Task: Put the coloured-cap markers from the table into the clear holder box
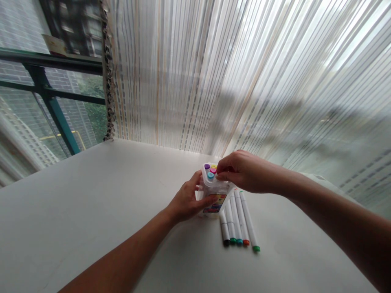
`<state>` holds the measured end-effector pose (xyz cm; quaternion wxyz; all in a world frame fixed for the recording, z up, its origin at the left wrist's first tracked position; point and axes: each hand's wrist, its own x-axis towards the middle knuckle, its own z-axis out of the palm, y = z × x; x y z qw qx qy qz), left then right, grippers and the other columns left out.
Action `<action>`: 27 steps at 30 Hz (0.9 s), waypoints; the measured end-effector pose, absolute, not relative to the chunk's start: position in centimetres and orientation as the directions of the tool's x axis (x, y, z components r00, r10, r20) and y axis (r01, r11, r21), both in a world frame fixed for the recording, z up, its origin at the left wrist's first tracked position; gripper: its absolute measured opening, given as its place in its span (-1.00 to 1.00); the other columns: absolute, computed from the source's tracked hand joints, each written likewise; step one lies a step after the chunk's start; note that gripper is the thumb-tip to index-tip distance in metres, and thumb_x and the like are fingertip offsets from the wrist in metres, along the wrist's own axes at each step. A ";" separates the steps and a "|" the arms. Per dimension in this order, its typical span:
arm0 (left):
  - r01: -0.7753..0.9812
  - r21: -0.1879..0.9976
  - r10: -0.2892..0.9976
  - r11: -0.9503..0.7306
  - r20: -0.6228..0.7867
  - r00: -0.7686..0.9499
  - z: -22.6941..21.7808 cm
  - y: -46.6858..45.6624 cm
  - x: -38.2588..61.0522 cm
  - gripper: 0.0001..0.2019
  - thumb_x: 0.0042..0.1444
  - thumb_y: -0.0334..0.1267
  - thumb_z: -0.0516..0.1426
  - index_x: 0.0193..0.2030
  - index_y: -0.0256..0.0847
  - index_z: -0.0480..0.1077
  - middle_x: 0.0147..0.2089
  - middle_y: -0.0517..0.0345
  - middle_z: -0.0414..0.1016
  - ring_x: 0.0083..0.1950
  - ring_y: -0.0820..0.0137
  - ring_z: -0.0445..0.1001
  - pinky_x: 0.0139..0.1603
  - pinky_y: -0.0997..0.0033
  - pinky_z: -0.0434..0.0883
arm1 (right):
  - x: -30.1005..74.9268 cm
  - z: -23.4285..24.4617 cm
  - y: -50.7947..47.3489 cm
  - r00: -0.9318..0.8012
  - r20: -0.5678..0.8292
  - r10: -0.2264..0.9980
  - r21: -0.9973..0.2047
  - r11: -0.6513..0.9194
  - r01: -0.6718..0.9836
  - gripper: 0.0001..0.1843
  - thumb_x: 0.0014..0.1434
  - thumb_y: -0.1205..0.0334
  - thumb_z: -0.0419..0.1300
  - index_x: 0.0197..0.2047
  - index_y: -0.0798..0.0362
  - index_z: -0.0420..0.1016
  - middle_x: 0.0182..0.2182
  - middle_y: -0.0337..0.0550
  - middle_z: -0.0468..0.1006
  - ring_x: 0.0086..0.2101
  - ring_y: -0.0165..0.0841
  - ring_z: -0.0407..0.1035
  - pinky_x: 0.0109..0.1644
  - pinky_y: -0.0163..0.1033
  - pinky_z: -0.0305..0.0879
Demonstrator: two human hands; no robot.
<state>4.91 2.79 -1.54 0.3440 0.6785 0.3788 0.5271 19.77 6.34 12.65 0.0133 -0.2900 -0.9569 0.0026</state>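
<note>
I have the left hand (185, 202) curled around a box (217, 188), its label (221, 198) too small to read; the right hand (240, 171) pinches near capped markers (210, 175), grip unclear.

1 sheer, striped curtain (189, 81) spans the back, its stripes running in white, grey and tan. Along its left edge goes a dark, ragged trim (107, 73). Left of the curtain, 2 dark horizontal bars (70, 60) meet 1 teal-green post (59, 116); beyond them show a grey brick wall (18, 24) and greenery (97, 118). Daylight comes brightest through the curtain's upper right. Below the curtain stretches a smooth white tabletop (91, 203).
</note>
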 end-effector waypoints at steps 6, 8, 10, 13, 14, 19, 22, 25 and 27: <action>0.171 0.868 0.883 -0.467 0.446 0.147 -1.7 2.8 4.9 -0.50 0.01 -0.15 0.21 0.07 -0.20 0.19 -0.04 0.02 0.45 -0.01 0.25 0.41 -0.03 0.23 0.37 | 19.3 13.0 5.7 -0.845 0.066 0.531 -0.039 0.847 0.530 -0.84 0.05 0.43 0.14 -0.54 0.16 0.45 -0.66 -0.29 0.26 -0.60 -0.51 0.03 -0.52 -0.34 -0.05; 0.162 0.868 0.881 -0.470 0.450 0.147 -1.8 2.9 4.9 -0.51 0.01 -0.14 0.21 0.06 -0.20 0.19 -0.06 0.04 0.45 -0.03 0.27 0.41 -0.03 0.24 0.37 | 19.2 13.1 5.6 -0.839 0.112 0.532 -0.103 0.846 0.523 -0.87 0.06 0.43 0.15 -0.47 0.16 0.50 -0.60 -0.26 0.33 -0.57 -0.51 0.09 -0.49 -0.35 -0.02; 0.154 0.866 0.878 -0.476 0.456 0.148 -1.9 2.9 4.9 -0.52 0.01 -0.14 0.22 0.05 -0.20 0.20 -0.07 0.05 0.45 -0.04 0.28 0.42 -0.03 0.25 0.37 | 19.0 13.0 5.5 -0.830 0.146 0.539 -0.158 0.840 0.518 -0.89 0.05 0.45 0.17 -0.46 0.16 0.51 -0.56 -0.25 0.36 -0.54 -0.51 0.13 -0.46 -0.36 0.00; 0.148 0.863 0.874 -0.483 0.463 0.149 -1.9 2.9 4.9 -0.54 0.01 -0.15 0.22 0.02 -0.20 0.21 -0.09 0.07 0.45 -0.06 0.30 0.43 -0.04 0.27 0.37 | 18.7 12.6 5.4 -0.830 0.151 0.537 -0.183 0.840 0.510 -0.87 0.03 0.48 0.19 -0.52 0.18 0.47 -0.57 -0.27 0.36 -0.55 -0.52 0.12 -0.46 -0.37 0.00; 0.149 0.864 0.874 -0.482 0.462 0.148 -1.9 2.9 4.9 -0.55 0.01 -0.16 0.22 0.02 -0.20 0.21 -0.09 0.07 0.45 -0.07 0.30 0.43 -0.04 0.27 0.37 | 18.6 12.6 5.4 -0.834 0.146 0.532 -0.182 0.843 0.506 -0.86 0.03 0.48 0.19 -0.53 0.18 0.45 -0.58 -0.28 0.35 -0.56 -0.53 0.11 -0.46 -0.37 0.00; 0.128 0.868 0.875 -0.479 0.460 0.154 -1.6 2.9 5.0 -0.52 0.01 -0.15 0.22 0.05 -0.20 0.20 -0.06 0.05 0.46 -0.03 0.28 0.43 -0.02 0.25 0.37 | 19.2 13.3 5.9 -0.832 0.159 0.531 -0.200 0.843 0.500 -0.86 0.07 0.45 0.16 -0.48 0.16 0.50 -0.57 -0.26 0.39 -0.56 -0.52 0.17 -0.47 -0.36 0.03; 0.129 0.874 0.880 -0.469 0.450 0.150 -1.6 2.9 5.1 -0.50 0.00 -0.16 0.23 0.06 -0.21 0.20 -0.03 0.02 0.46 -0.01 0.25 0.43 0.00 0.23 0.38 | 20.2 14.1 6.6 -0.787 0.167 0.594 -0.174 0.803 0.570 -0.86 0.08 0.41 0.17 -0.46 0.15 0.52 -0.60 -0.27 0.39 -0.57 -0.49 0.21 -0.47 -0.35 0.06; 0.140 0.876 0.885 -0.462 0.443 0.146 -1.5 2.8 5.1 -0.51 -0.01 -0.15 0.23 0.05 -0.21 0.21 -0.01 0.00 0.46 0.00 0.24 0.43 0.01 0.21 0.38 | 21.1 14.6 7.0 -0.766 0.017 0.642 -0.099 0.764 0.638 -0.86 0.06 0.37 0.20 -0.51 0.13 0.53 -0.64 -0.27 0.38 -0.59 -0.47 0.20 -0.50 -0.34 0.04; 0.145 0.874 0.884 -0.464 0.444 0.147 -1.5 2.8 5.1 -0.50 -0.01 -0.15 0.23 0.05 -0.21 0.20 0.00 0.00 0.46 0.01 0.23 0.43 0.01 0.20 0.38 | 21.3 14.5 7.0 -0.744 -0.095 0.661 -0.056 0.743 0.667 -0.85 0.06 0.37 0.19 -0.51 0.13 0.54 -0.65 -0.27 0.36 -0.60 -0.47 0.19 -0.51 -0.34 0.02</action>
